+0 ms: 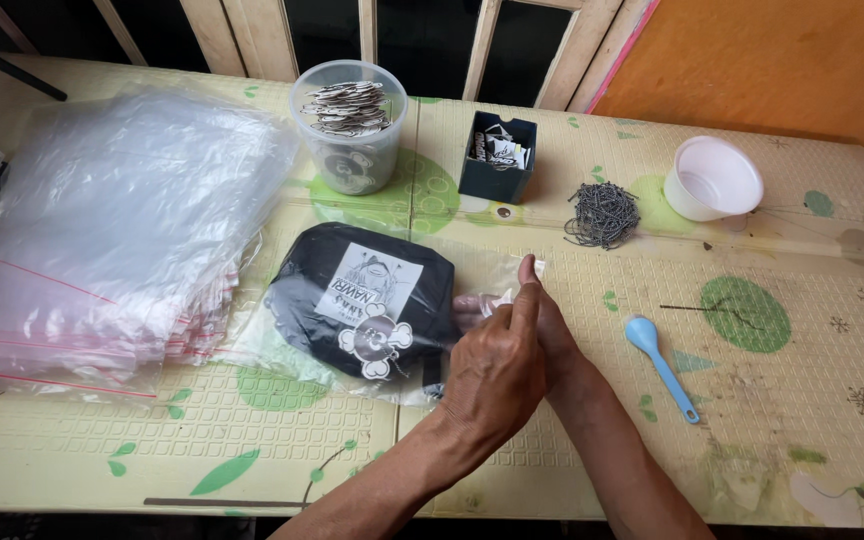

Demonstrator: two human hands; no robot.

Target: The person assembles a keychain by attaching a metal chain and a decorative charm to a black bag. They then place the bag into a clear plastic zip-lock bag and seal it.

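The left hand (492,375) and the right hand (547,320) met at the open end of a clear bag (472,270), both pinching its edge in a closed grip. Inside the bag lay a black garment (352,300) with a white print, at the centre of the table (552,440). A stack of bags (102,230) lay at 9 o'clock. A tub (350,125) of tags and a dark box (497,155) stood at 12 o'clock. Pins (602,213), a white cup (712,178) and a blue spoon (660,365) lay at 2 to 3 o'clock.
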